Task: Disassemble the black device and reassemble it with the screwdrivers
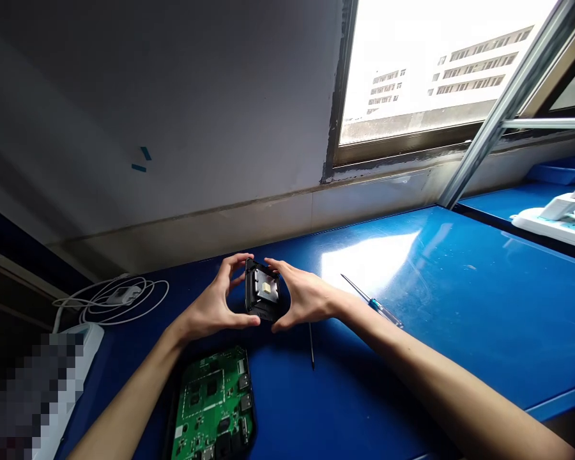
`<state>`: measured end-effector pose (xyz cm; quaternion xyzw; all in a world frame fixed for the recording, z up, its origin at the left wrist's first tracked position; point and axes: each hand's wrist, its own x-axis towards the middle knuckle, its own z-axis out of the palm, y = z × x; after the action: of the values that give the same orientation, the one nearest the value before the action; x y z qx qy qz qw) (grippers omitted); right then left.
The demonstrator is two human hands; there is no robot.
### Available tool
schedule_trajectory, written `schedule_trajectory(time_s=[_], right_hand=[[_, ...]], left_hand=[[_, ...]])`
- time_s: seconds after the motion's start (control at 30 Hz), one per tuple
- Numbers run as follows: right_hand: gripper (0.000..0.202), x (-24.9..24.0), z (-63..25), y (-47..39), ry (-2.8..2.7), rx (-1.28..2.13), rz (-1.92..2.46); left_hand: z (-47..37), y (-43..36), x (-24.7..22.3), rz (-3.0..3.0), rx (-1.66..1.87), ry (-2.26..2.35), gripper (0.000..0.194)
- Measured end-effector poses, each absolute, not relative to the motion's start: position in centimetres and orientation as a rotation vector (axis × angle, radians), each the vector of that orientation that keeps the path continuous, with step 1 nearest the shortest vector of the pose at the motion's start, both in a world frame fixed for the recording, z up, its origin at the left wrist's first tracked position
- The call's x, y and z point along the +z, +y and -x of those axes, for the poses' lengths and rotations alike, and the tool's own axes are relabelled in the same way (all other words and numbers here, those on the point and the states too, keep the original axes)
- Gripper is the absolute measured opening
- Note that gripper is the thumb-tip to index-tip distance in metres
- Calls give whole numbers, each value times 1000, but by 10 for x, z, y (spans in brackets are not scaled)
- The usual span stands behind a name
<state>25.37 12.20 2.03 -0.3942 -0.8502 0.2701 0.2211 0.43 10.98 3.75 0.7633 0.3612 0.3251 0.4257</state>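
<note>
A black device cover [255,305] is held up on edge between my two hands, over the blue table. Inside it shows a metal plate [263,281] with a small pale square pad [266,288]. My left hand [220,297] grips its left side, thumb at the bottom edge and fingers at the top. From the other side, my right hand [304,295] curls round the cover's right edge, thumb low and fingertips high. Below my left hand lies a green circuit board [211,406] in a black case, with ports along its right edge.
Right of my hands lies a screwdriver [376,305] with a clear blue handle; another thin dark shaft [311,348] lies below my right wrist. Coiled white cable [124,297] sits at the left. A wall borders the blue table [483,287]; a power strip [565,223] is far right.
</note>
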Motion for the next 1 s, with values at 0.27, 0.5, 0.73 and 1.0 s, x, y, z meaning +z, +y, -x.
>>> schedule_trajectory(time_s=[0.27, 0.5, 0.73, 1.0], right_hand=[[142, 21, -254, 123, -2473, 626, 1154], [142, 20, -252, 123, -2491, 607, 1186], [142, 12, -247, 124, -2516, 457, 1119], [139, 18, -249, 124, -2248, 498, 1067]], left_hand=[[18, 106, 39, -2101, 561, 1213, 106], [21, 110, 32, -2196, 422, 1287, 103], [22, 111, 27, -2212, 327, 1353, 105], [35, 112, 38, -2028, 632, 1240, 107]])
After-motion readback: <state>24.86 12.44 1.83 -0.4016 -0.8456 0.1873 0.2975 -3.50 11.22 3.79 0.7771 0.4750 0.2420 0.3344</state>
